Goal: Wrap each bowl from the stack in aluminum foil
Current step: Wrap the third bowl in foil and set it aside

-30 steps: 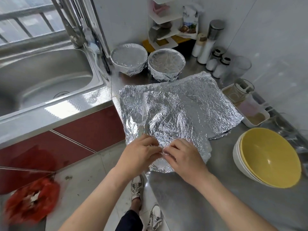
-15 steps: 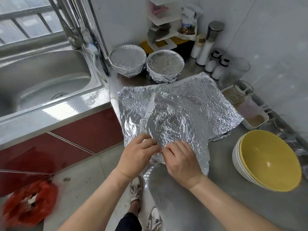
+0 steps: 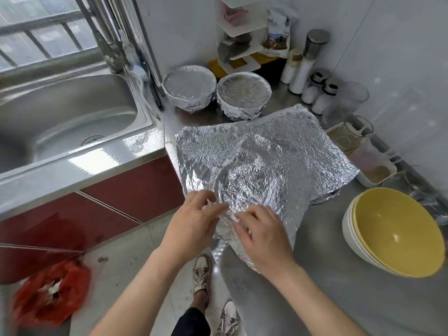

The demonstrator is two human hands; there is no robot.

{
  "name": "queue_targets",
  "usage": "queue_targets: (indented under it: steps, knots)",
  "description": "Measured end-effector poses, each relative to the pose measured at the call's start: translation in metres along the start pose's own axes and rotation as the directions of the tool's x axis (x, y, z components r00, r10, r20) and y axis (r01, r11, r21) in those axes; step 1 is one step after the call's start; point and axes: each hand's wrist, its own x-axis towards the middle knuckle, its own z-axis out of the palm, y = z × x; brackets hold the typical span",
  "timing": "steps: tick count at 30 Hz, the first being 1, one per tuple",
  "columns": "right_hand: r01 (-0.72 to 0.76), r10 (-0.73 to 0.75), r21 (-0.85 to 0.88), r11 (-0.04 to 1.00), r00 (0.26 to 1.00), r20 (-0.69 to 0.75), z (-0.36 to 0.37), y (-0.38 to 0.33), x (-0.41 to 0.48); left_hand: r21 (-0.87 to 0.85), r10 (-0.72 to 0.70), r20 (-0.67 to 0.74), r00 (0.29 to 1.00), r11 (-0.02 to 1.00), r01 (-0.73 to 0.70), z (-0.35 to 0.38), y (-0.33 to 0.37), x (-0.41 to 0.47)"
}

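Head view: two wrapped bowls stand at the table's far edge; the stack sits unwrapped at the right edge. My right hand lies spread on the foil near the front-left corner. My left hand touches its edge, but I cannot tell whether it pinches.

This is a home kitchen: a stainless steel sink with a tall faucet sits under a barred window, set into a steel countertop over red cabinet fronts. The walls are white tile; a white corner shelf holds packets and odds and ends; beside it stand salt and spice shakers and a tall metal-capped bottle. A stack of bowls rests on the counter; two foil-covered bowls stand near the wall; a red bag lies on the tiled floor.
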Motion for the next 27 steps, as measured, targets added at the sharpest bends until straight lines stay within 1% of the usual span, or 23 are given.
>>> queue_targets:
  steps: [2, 4, 6, 10, 15, 19, 21, 23, 27]
  knots:
    - [0.024, -0.025, 0.011, 1.0, 1.0, 0.002, -0.009, 0.011, -0.004, 0.006, 0.065, 0.024, 0.998, 0.998, -0.066, -0.002, 0.006, 0.001]
    - [0.076, -0.074, -0.054, 0.996, 0.997, 0.024, -0.012, 0.016, -0.008, 0.004, 0.12, 0.039, 0.992, 0.993, -0.12, 0.001, 0.01, 0.003]
    - [0.121, -0.118, -0.112, 0.986, 0.992, 0.032, -0.011, 0.017, -0.011, -0.025, 0.144, 0.048, 0.988, 0.989, -0.143, 0.008, 0.012, 0.004]
    - [0.173, -0.168, -0.193, 0.966, 0.985, 0.04, -0.006, 0.019, -0.013, -0.059, 0.172, 0.036, 0.984, 0.984, -0.17, 0.016, 0.01, 0.005]
    - [0.231, -0.224, -0.268, 0.935, 0.973, 0.059, 0.0, 0.023, -0.011, -0.049, 0.156, 0.015, 0.988, 0.987, -0.156, 0.024, 0.006, 0.001]
    - [0.265, -0.268, -0.261, 0.928, 0.963, 0.023, 0.001, 0.025, -0.01, -0.056, 0.155, -0.006, 0.988, 0.986, -0.155, 0.026, 0.005, -0.001]
    - [0.261, -0.264, -0.26, 0.93, 0.964, 0.023, 0.001, 0.025, -0.008, -0.056, 0.137, -0.01, 0.99, 0.989, -0.138, 0.026, 0.006, -0.001]
    - [0.246, -0.241, -0.249, 0.937, 0.969, 0.053, 0.0, 0.023, -0.006, -0.054, 0.123, -0.005, 0.992, 0.991, -0.123, 0.026, 0.007, 0.001]
    - [0.181, -0.167, -0.15, 0.972, 0.98, 0.106, -0.013, 0.026, -0.003, -0.054, 0.109, -0.01, 0.994, 0.992, -0.11, 0.023, 0.012, -0.001]
